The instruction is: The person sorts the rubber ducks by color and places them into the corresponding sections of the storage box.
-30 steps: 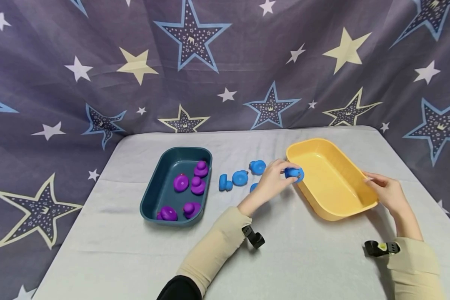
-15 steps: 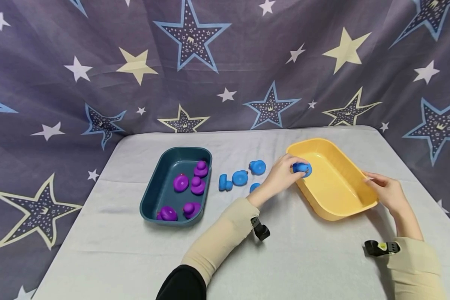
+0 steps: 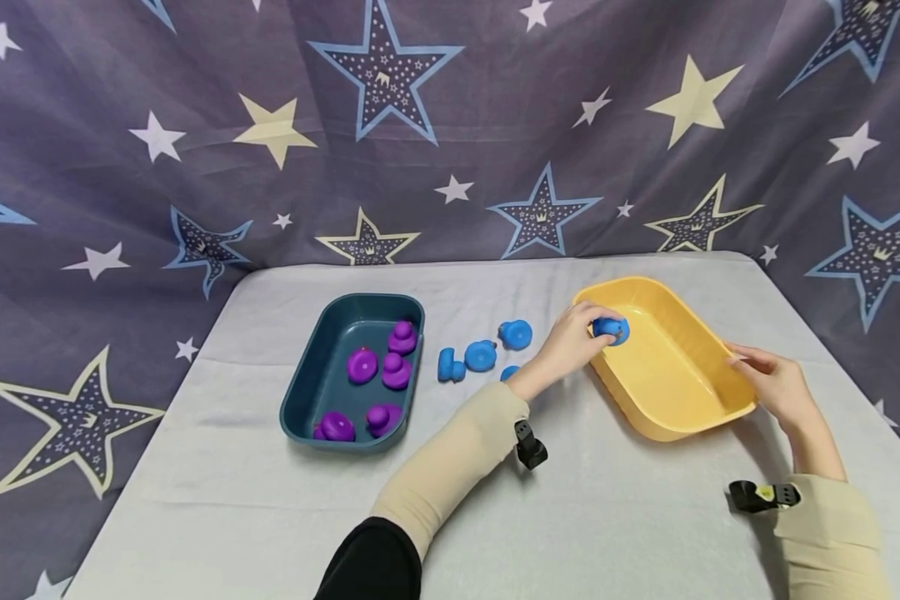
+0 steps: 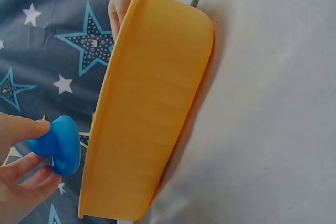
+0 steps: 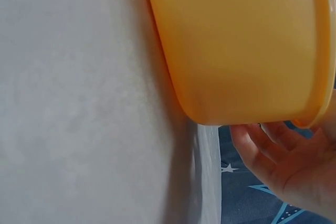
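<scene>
A yellow tub (image 3: pixel 671 392) sits on the right of a pale grey tablecloth (image 3: pixel 270 517); a dark teal tub (image 3: pixel 322 367) on the left contains purple pieces (image 3: pixel 395 371). Bright blue pieces (image 3: pixel 480 356) lie between the tubs. The far backdrop (image 3: pixel 120 125) is grey-purple, patterned with white, cream and blue-outlined stars. The sleeves (image 3: pixel 450 467) are beige.

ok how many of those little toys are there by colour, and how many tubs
purple toys: 5, all in the dark teal tub
blue toys: 5, one held by the left hand over the yellow tub, four on the table
tubs: 2
total: 12
</scene>
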`<state>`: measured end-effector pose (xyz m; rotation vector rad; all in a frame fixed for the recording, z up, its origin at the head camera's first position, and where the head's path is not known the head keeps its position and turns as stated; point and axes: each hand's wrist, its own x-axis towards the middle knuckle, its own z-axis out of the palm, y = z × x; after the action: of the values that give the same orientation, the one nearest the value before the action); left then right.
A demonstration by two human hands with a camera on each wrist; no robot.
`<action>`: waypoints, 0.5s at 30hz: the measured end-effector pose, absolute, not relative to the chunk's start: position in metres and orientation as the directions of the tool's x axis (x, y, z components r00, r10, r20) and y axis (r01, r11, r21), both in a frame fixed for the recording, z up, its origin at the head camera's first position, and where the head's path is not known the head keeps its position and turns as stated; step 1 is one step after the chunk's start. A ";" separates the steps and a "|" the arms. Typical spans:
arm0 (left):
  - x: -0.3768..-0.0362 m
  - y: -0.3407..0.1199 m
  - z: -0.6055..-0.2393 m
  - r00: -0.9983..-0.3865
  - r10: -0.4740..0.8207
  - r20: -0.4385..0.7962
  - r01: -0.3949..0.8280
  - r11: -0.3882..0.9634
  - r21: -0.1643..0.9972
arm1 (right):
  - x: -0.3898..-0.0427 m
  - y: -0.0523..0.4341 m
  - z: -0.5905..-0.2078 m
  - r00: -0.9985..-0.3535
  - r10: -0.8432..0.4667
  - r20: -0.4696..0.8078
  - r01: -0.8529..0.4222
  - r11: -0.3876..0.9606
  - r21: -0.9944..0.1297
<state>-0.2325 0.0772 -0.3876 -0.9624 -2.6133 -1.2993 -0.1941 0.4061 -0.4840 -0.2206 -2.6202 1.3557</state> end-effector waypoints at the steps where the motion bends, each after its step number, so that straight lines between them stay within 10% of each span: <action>1: -0.233 0.078 -0.388 -0.802 0.503 0.322 0.561 0.449 0.696 | -0.194 0.407 -0.484 -0.972 0.217 0.092 0.051 0.576 -0.816; 15: -0.237 0.084 -0.396 -0.803 0.518 0.295 0.552 0.460 0.696 | -0.193 0.404 -0.482 -0.971 0.222 0.089 0.054 0.567 -0.822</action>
<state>-0.2372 0.0836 -0.3965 -0.9716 -2.6485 -1.2862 -0.1926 0.4039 -0.4819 -0.2328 -2.6152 1.3629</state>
